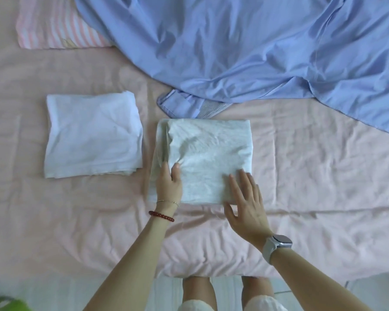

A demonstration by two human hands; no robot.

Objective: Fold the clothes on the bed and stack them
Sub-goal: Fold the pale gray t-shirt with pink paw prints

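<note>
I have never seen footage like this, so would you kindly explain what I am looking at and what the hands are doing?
There is no machine here: one camera worn on a person's head looks down at a pink bed. The left hand grips the left edge of a folded grey-white garment; the right hand rests flat on its near right corner. Another folded white garment lies apart to the left. A rumpled blue sheet and a striped pink pillow lie farther back.

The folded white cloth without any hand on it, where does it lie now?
In the head view, the folded white cloth lies on the bed, left of the cloth under both hands.
</note>
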